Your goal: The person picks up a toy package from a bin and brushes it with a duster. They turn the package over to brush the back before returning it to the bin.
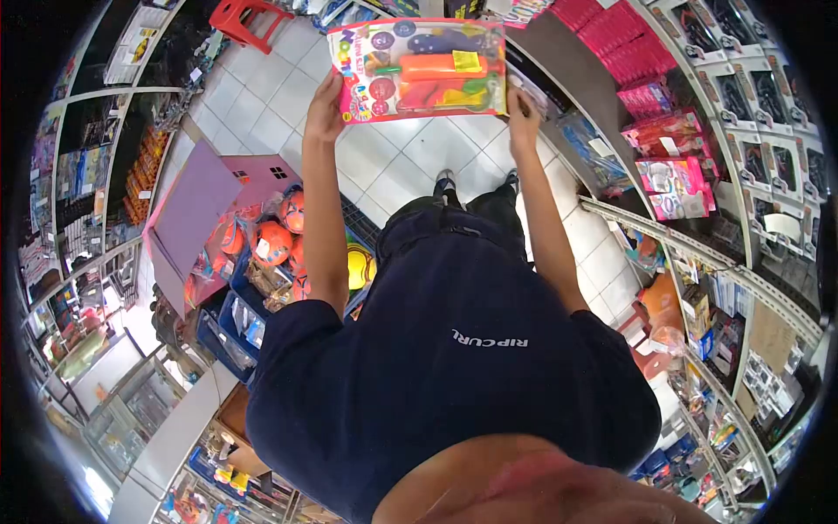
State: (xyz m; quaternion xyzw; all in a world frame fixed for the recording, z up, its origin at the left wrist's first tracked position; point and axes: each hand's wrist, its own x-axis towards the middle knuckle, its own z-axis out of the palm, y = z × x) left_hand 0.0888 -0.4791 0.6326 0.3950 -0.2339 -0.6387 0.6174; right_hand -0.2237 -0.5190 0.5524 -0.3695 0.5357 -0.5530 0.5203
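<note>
A balloon pack with a clear front and a colourful printed border is held out before me, its front facing up toward my view. Through the plastic I see an orange balloon pump, and blue, red and yellow pieces lie around it. A yellow label sticks to its front. At the pack's left edge, my left hand is closed on the side, fingers partly behind it. My right hand is at the opposite edge with curled fingers, partly hidden; a small dark patch shows between them.
Shelves of boxed goods curve along the right, with pink packages among them. Orange balls sit beside an open purple carton on the left. A red stool stands on the tiled floor.
</note>
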